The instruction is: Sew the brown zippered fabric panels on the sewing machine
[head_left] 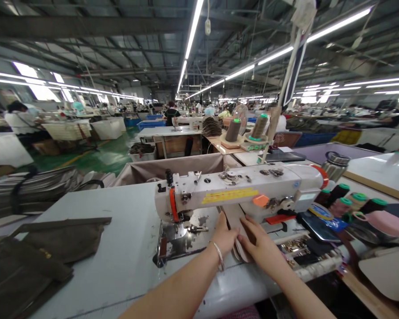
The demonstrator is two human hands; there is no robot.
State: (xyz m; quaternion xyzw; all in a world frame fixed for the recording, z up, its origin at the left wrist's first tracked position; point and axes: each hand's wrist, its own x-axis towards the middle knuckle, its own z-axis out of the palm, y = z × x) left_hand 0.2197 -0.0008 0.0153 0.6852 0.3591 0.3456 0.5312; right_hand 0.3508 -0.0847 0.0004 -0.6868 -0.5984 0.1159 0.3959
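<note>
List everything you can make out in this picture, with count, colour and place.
near sewing machine: one, white, centre
table: one, pale blue-grey, under it
flat pieces: count unclear, beige, centre, on table
large thread cones: two, brownish, behind machine
small thread spools: at least five, mixed, right
flask: one, silver, right
cloth: several pieces, dark brown, left
ceiling lights: several, white, overhead
people: several, mixed clothing, background
left hand: one, silver bracelet, on flat pieces
right hand: one, on flat pieces

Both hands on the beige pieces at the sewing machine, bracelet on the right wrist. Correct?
Wrong wrist: the head view shows the bracelet on the wrist of the left hand. The rest holds: that hand and the right hand are both on the beige pieces at the sewing machine.
</note>
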